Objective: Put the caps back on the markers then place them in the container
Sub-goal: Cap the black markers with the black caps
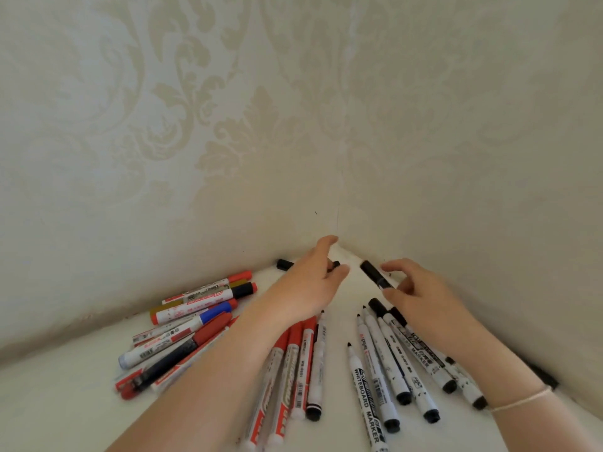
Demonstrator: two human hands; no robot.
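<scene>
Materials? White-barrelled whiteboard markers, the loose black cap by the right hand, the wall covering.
White-barrelled whiteboard markers: likely smooth plastic; glossy barrels with printed labels.
Loose black cap, at the right hand's fingertips: probably moulded plastic; slight sheen.
Wall covering: looks like cream damask wallpaper; matte pattern with a visible seam.

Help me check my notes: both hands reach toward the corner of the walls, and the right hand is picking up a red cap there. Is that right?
Not quite. In the head view the right hand is at a black cap, not a red one. The rest holds: the left hand reaches toward the corner too.
</scene>
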